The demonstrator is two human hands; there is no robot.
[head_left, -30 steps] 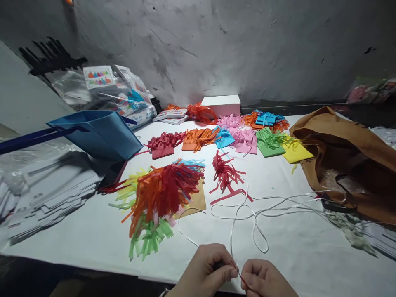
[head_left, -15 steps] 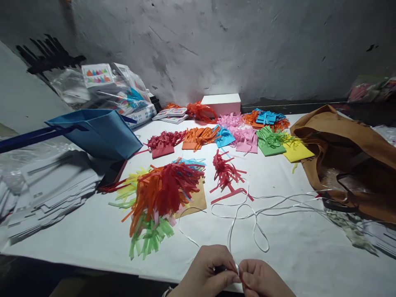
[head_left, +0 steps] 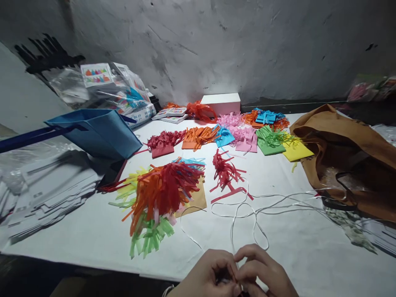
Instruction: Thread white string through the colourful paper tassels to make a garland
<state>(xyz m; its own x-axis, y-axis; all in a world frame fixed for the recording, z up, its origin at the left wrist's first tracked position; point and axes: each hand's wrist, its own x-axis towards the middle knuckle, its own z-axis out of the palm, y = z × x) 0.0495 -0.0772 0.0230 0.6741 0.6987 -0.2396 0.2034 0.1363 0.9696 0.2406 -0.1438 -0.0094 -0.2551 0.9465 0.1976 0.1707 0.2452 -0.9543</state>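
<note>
At the table's near edge, my left hand (head_left: pixel 208 274) pinches a thin white cord (head_left: pixel 232 235) between thumb and finger. My right hand (head_left: pixel 262 270) touches it, its fingertips closed at the same spot on the cord. Whatever else is between the fingertips is hidden. The cord runs up from my hands and loops across the table to the right. Beyond them lies a small bunch of dark red tissue-paper strips (head_left: pixel 225 171). To the left is a heap of fringed tassels (head_left: pixel 154 192) in orange, red, yellow, green and blue, partly over a tan paper piece (head_left: pixel 198 200).
Behind is a row of folded fringed paper: red (head_left: pixel 162 151), orange (head_left: pixel 189 142), blue (head_left: pixel 225 138), pink (head_left: pixel 247 144), green (head_left: pixel 272 146), yellow (head_left: pixel 298 152). A blue fabric bag (head_left: pixel 102 132) and stacked white sheets (head_left: pixel 55 185) stand left; a brown bag (head_left: pixel 337 128) lies right.
My right hand has turned and lifted its fingers over the cord, closer against my left hand. The reddish bit seen between the fingertips earlier is now mostly hidden.
</note>
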